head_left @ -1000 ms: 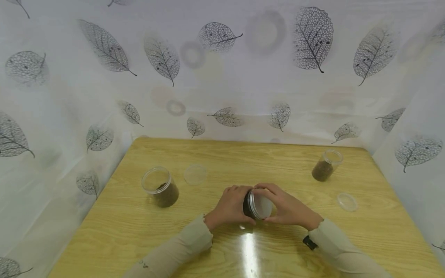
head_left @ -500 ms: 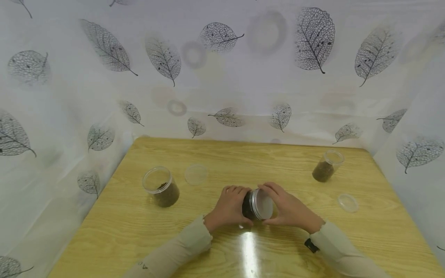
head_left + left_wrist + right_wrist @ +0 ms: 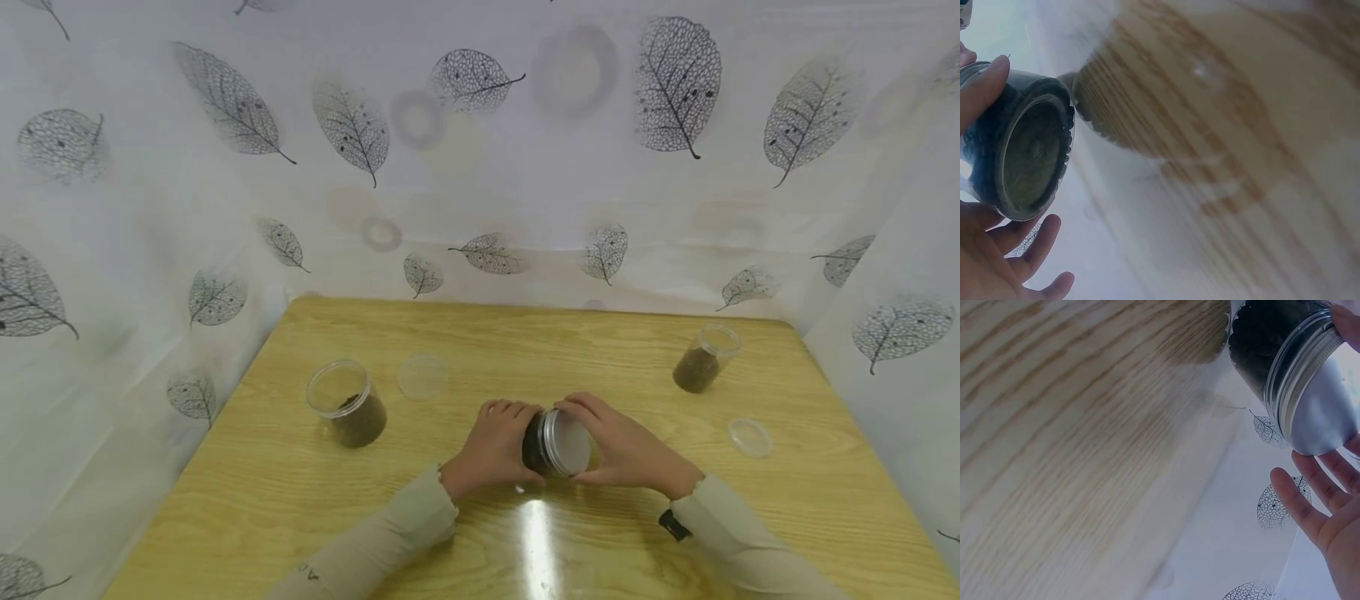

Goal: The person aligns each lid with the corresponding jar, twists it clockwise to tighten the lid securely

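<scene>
Tilted on its side between both hands is a clear jar [image 3: 1254, 347] with dark contents and a silver metal lid [image 3: 572, 443] on its right end. My left hand [image 3: 491, 446] grips the jar body, thumb on one side and fingers on the other; its base [image 3: 1032, 156] faces the camera in the left wrist view. At the lid end, my right hand [image 3: 630, 446] holds the lid's rim between thumb and fingers. Some right-hand fingers [image 3: 1300, 500] stand off from the lid in the right wrist view.
A lidless clear jar [image 3: 358, 421], partly filled with dark matter, stands at left beside a clear disc [image 3: 422, 377]. At back right stands a narrower such jar [image 3: 697, 367], with another clear lid [image 3: 750, 437] in front. The wooden table [image 3: 525, 342] meets a leaf-print curtain [image 3: 502, 183].
Over the last second my right hand's fingers have shifted slightly around the lid's rim. The jar has stayed in nearly the same place in both hands.
</scene>
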Demonstrator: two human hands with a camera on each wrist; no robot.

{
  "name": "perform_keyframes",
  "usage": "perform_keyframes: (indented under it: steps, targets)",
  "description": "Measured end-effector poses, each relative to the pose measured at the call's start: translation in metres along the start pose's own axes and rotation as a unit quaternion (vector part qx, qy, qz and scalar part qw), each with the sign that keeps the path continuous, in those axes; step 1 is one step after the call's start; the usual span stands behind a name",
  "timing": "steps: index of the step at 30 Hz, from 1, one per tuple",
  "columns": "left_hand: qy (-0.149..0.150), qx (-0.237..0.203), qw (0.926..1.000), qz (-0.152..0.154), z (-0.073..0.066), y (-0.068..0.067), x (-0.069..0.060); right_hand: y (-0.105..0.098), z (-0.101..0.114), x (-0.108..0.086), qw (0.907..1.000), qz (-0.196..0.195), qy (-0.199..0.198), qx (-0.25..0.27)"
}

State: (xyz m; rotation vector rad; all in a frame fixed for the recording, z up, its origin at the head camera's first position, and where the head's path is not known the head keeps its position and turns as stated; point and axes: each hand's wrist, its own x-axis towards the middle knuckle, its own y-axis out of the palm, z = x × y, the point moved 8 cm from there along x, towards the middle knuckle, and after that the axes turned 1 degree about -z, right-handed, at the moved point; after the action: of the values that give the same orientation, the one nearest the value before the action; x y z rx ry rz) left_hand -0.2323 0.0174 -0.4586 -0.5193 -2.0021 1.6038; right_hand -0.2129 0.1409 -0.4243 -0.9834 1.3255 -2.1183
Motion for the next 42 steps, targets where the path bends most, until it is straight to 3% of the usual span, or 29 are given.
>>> perform_keyframes:
  steps: [25,42]
  targets:
    - [0.002,-0.003,1.0,0.004,0.0005,-0.0004,0.0013,0.0019,0.003,0.0032,0.9993,0.023,-0.025,0.015]
    - [-0.006,0.0,1.0,0.0,-0.0012,-0.0011,0.0007,0.0039,-0.0011,-0.002,0.9993,0.013,0.015,0.03]
